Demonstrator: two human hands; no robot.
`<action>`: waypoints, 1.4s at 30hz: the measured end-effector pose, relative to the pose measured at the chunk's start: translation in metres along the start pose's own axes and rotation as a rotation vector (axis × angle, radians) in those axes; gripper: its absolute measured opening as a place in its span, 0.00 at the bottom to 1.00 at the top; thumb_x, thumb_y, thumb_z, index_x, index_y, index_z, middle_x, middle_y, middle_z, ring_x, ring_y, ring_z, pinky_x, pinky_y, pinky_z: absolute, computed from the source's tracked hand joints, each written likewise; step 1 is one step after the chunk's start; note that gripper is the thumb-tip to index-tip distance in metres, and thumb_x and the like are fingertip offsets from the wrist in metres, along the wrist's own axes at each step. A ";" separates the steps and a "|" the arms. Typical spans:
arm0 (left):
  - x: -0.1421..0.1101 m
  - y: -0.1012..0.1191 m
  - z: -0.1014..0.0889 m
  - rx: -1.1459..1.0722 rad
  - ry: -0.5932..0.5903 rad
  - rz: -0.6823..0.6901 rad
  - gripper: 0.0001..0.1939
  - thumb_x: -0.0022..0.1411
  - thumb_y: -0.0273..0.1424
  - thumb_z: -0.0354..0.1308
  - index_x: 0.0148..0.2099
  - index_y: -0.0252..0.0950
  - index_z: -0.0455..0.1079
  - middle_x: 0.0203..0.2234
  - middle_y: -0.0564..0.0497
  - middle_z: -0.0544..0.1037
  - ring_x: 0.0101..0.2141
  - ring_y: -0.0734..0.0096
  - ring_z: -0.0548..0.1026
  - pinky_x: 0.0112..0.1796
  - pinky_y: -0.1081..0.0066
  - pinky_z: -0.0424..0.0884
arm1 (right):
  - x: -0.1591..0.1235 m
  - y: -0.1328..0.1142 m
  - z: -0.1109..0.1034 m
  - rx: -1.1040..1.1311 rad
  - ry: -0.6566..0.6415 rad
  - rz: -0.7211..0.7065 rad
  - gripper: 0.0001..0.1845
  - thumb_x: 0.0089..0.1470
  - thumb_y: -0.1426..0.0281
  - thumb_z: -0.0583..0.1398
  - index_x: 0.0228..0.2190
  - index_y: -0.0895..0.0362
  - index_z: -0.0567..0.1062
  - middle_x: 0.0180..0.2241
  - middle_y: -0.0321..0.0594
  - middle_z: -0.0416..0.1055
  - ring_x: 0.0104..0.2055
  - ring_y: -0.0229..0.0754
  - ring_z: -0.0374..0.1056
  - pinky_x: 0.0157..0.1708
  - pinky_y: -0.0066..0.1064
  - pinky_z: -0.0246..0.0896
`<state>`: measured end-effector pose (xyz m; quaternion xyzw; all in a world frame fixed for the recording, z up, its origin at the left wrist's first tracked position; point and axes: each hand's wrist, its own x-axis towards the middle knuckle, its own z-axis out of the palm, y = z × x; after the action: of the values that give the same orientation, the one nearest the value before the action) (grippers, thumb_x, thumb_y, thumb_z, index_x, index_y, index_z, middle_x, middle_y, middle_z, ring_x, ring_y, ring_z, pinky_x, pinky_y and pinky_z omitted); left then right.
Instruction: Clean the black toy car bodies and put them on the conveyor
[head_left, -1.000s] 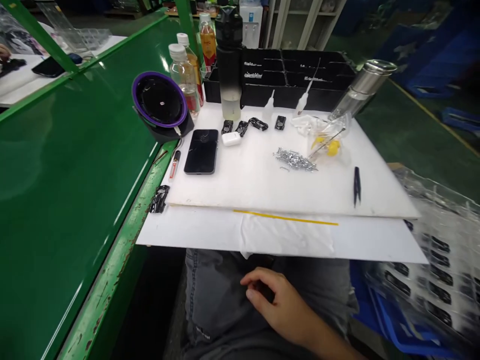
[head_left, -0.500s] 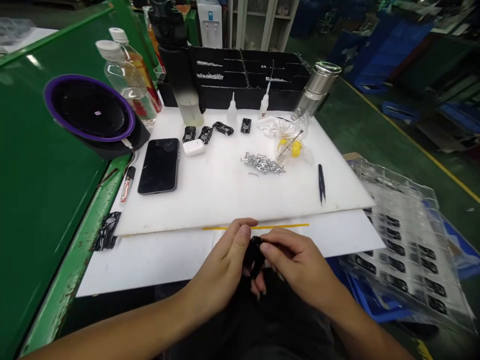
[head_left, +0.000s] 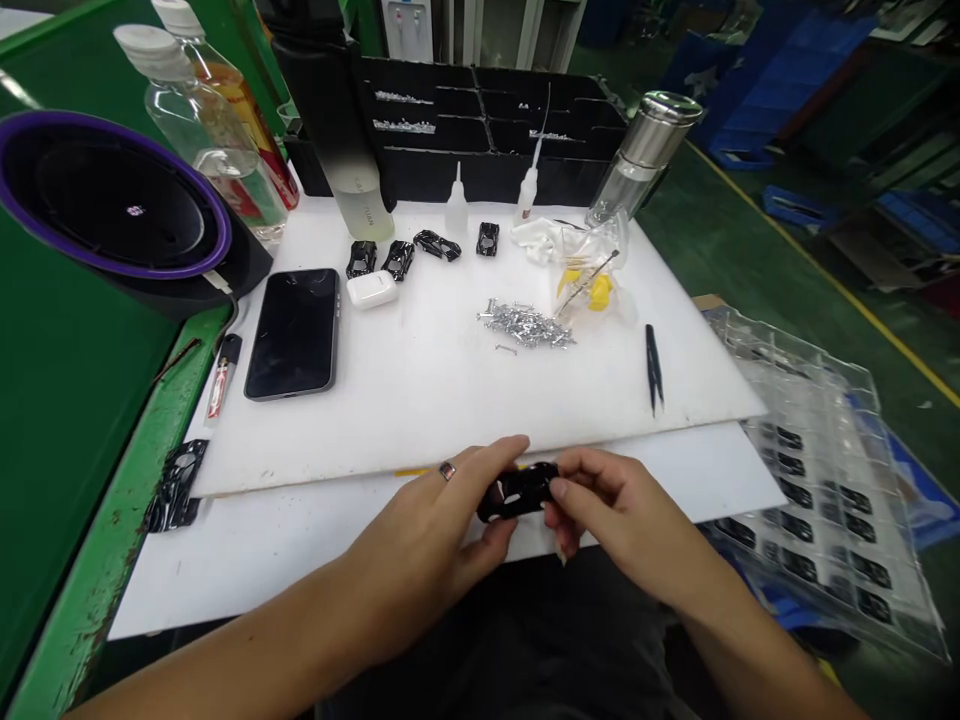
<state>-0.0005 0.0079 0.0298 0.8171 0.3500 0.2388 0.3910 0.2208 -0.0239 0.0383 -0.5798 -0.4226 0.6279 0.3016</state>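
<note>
My left hand [head_left: 424, 535] and my right hand [head_left: 619, 510] hold a glossy black toy car body [head_left: 517, 492] between them, above the front of a white board [head_left: 450, 420]. The left fingers wrap under and over its near end, and the right fingertips pinch the other end. A ring sits on one left finger. Farther up the board lie several similar black car bodies [head_left: 398, 260] in a row. Black tweezers [head_left: 654, 368] and a heap of silver screws [head_left: 525, 325] lie beyond my hands.
A black smartphone [head_left: 292, 333] and a white earbud case [head_left: 371, 289] lie on the board. Behind them stand a black compartment tray [head_left: 480, 130] and dropper bottles [head_left: 456, 208]. A clear tray of black parts [head_left: 817, 490] sits at right. The green bench edge [head_left: 112, 480] runs along the left.
The car body has turned to lie sideways between my hands, and it sits slightly lower and more exposed. My view has tilted down a little, shifting the board upward.
</note>
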 end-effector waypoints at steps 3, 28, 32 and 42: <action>0.003 0.003 -0.016 -0.016 -0.187 0.038 0.38 0.63 0.20 0.57 0.67 0.57 0.52 0.50 0.57 0.77 0.45 0.70 0.77 0.46 0.73 0.71 | -0.013 0.007 -0.004 -0.153 0.022 -0.054 0.11 0.60 0.66 0.62 0.44 0.55 0.75 0.32 0.36 0.76 0.29 0.35 0.72 0.28 0.25 0.71; 0.010 0.010 -0.009 -0.442 -0.195 -0.464 0.18 0.72 0.34 0.51 0.62 0.48 0.59 0.40 0.55 0.75 0.28 0.74 0.78 0.34 0.70 0.73 | 0.062 -0.043 -0.008 -0.825 0.465 -0.607 0.08 0.62 0.71 0.61 0.42 0.54 0.80 0.38 0.37 0.77 0.35 0.38 0.71 0.39 0.32 0.66; 0.014 0.007 -0.008 -0.295 -0.213 -0.415 0.14 0.71 0.34 0.50 0.57 0.45 0.66 0.40 0.53 0.78 0.27 0.72 0.77 0.31 0.71 0.71 | 0.107 -0.055 -0.009 -1.097 0.416 -0.620 0.13 0.63 0.74 0.60 0.46 0.57 0.80 0.40 0.41 0.71 0.36 0.41 0.69 0.40 0.35 0.64; 0.011 -0.009 0.004 -0.221 -0.122 -0.288 0.19 0.70 0.33 0.52 0.61 0.43 0.66 0.42 0.50 0.79 0.27 0.73 0.76 0.30 0.72 0.72 | 0.089 -0.062 -0.003 -0.817 0.358 -0.596 0.05 0.62 0.73 0.60 0.38 0.57 0.78 0.33 0.37 0.76 0.33 0.38 0.73 0.35 0.31 0.69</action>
<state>0.0054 0.0183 0.0213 0.7235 0.4106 0.1674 0.5291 0.2042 0.0819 0.0508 -0.6027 -0.7210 0.1907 0.2838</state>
